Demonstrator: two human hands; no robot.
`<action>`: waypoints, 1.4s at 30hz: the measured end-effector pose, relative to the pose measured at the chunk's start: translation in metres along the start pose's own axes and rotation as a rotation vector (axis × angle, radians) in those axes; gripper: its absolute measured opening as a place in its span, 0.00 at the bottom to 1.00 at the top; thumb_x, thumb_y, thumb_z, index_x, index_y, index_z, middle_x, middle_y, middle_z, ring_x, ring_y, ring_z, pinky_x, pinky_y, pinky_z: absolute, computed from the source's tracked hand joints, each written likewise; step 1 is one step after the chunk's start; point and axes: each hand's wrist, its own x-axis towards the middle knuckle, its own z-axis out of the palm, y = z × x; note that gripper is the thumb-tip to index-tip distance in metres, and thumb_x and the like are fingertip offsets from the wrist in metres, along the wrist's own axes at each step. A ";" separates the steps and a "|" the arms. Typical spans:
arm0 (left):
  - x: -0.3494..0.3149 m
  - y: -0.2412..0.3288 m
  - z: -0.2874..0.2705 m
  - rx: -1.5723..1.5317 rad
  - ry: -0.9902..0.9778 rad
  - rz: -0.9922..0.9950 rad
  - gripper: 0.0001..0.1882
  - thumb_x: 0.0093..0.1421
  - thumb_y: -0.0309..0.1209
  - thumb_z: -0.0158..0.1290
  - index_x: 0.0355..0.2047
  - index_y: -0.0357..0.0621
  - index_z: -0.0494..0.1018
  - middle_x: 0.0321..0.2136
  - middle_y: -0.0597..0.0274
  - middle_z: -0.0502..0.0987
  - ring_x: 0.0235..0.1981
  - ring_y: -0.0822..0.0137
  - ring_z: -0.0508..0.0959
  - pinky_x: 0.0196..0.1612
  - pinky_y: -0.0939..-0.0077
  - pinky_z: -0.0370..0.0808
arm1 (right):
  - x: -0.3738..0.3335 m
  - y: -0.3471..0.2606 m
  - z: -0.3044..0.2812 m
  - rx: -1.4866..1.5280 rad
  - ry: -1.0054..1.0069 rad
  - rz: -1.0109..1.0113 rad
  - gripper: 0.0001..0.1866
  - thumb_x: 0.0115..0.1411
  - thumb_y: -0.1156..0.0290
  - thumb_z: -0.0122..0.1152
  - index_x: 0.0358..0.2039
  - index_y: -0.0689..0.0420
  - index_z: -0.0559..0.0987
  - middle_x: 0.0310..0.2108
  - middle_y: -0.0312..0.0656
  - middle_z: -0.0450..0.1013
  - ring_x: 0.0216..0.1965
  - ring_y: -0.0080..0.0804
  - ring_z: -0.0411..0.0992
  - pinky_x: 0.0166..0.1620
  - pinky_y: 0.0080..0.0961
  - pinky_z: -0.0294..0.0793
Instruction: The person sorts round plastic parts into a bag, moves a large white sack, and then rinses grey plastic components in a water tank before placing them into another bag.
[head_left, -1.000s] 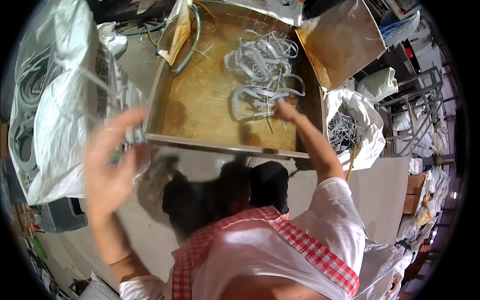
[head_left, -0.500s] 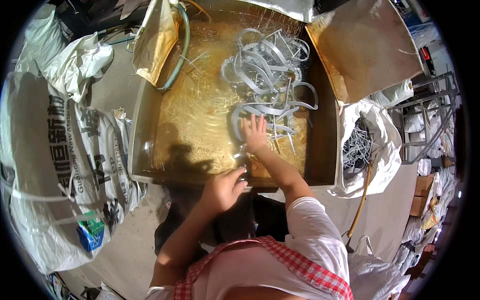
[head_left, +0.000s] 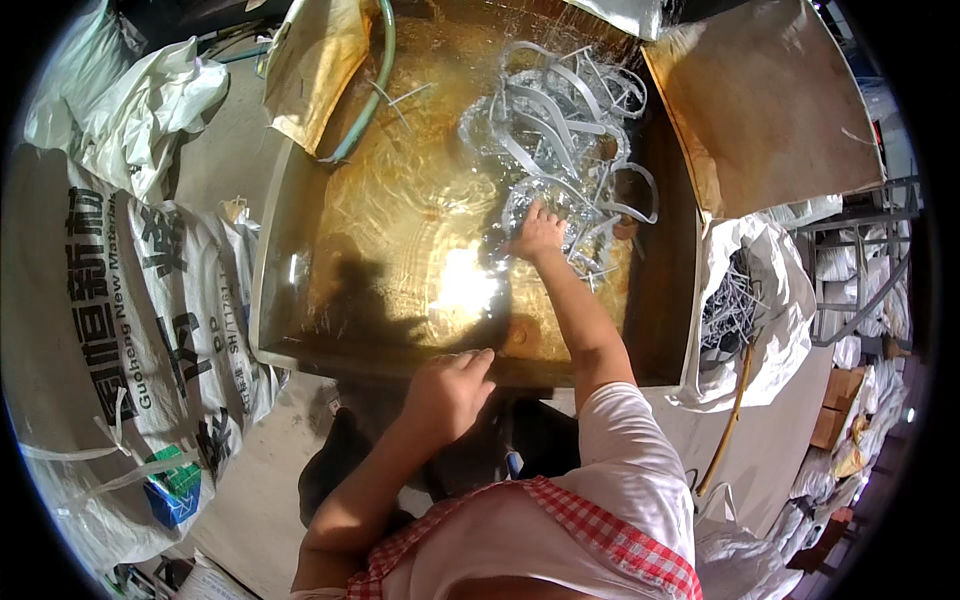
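Grey plastic strip pieces [head_left: 535, 140], curved and thin, lie tangled in shallow water at the tank's right half. My right hand [head_left: 541, 234] reaches to the near side of this tangle, fingers extended and apart, touching the water or the strips; splashes hide which. No grip on a piece shows. By the front rim of the metal tank [head_left: 262, 290], my left hand [head_left: 447, 398] hovers with loosely bent fingers and nothing visible in it. A small cross-shaped grey piece [head_left: 403, 96] lies apart at the tank's far left.
A green hose [head_left: 385, 65] hangs into the tank beside a stained panel [head_left: 318, 75]. Another stained panel [head_left: 770, 105] covers the far right corner. An open white sack [head_left: 790, 330] of grey pieces stands right, with a stick [head_left: 728, 430] leaning there. Large printed sacks [head_left: 130, 330] fill the left.
My right hand has moved slightly forward and right, and the near strips have shifted away with it into the tangle amid splashing. My left hand has dropped back slightly from the rim.
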 end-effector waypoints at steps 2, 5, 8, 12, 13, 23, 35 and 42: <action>0.000 0.001 0.000 0.015 -0.018 0.029 0.20 0.48 0.28 0.57 0.42 0.36 0.70 0.35 0.49 0.75 0.35 0.52 0.75 0.39 0.66 0.72 | 0.014 0.002 0.015 -0.045 0.106 0.001 0.63 0.35 0.37 0.64 0.60 0.65 0.47 0.57 0.48 0.59 0.59 0.40 0.54 0.60 0.41 0.48; -0.002 0.000 0.000 0.058 -0.076 -0.007 0.20 0.48 0.28 0.57 0.42 0.36 0.70 0.36 0.49 0.75 0.36 0.52 0.75 0.41 0.65 0.71 | 0.017 -0.004 0.012 -0.035 -0.010 -0.060 0.56 0.36 0.37 0.63 0.57 0.64 0.55 0.55 0.47 0.61 0.58 0.42 0.57 0.60 0.41 0.48; -0.007 -0.004 0.003 0.061 -0.098 -0.034 0.20 0.48 0.29 0.56 0.43 0.36 0.70 0.37 0.49 0.75 0.37 0.52 0.75 0.42 0.65 0.71 | 0.001 -0.010 0.004 -0.016 -0.091 -0.037 0.46 0.43 0.43 0.60 0.54 0.63 0.60 0.54 0.51 0.62 0.57 0.43 0.60 0.59 0.41 0.53; -0.005 0.000 0.000 0.077 -0.102 -0.021 0.20 0.49 0.30 0.56 0.43 0.37 0.70 0.37 0.49 0.75 0.37 0.51 0.75 0.41 0.65 0.71 | 0.026 0.012 0.048 0.017 -0.144 -0.224 0.40 0.43 0.51 0.59 0.52 0.65 0.64 0.51 0.57 0.65 0.53 0.48 0.64 0.54 0.32 0.65; -0.003 0.001 -0.002 0.044 -0.086 -0.009 0.20 0.49 0.30 0.55 0.43 0.36 0.69 0.36 0.48 0.75 0.36 0.51 0.75 0.40 0.64 0.71 | 0.038 0.020 0.060 0.065 -0.173 -0.251 0.41 0.40 0.50 0.63 0.49 0.65 0.65 0.46 0.58 0.68 0.49 0.47 0.68 0.51 0.30 0.67; 0.027 -0.017 -0.001 -0.753 0.313 -0.775 0.39 0.53 0.34 0.55 0.59 0.33 0.48 0.55 0.46 0.61 0.51 0.59 0.67 0.52 0.67 0.65 | -0.099 0.002 -0.027 0.955 -0.206 -0.445 0.34 0.44 0.77 0.65 0.51 0.62 0.60 0.38 0.45 0.71 0.39 0.33 0.71 0.42 0.27 0.72; 0.046 -0.049 0.030 -1.727 0.290 -0.734 0.14 0.57 0.29 0.50 0.43 0.38 0.67 0.36 0.54 0.75 0.32 0.62 0.77 0.30 0.68 0.76 | -0.184 -0.011 -0.036 1.131 -0.425 -0.672 0.32 0.47 0.73 0.64 0.53 0.61 0.63 0.40 0.41 0.71 0.40 0.29 0.71 0.44 0.24 0.71; 0.043 -0.047 -0.026 -1.622 0.473 -0.570 0.18 0.55 0.23 0.46 0.47 0.35 0.60 0.32 0.50 0.74 0.29 0.59 0.76 0.35 0.66 0.76 | -0.173 0.025 -0.062 1.351 -0.143 -0.273 0.14 0.58 0.74 0.49 0.46 0.58 0.70 0.29 0.34 0.72 0.21 0.16 0.64 0.24 0.14 0.66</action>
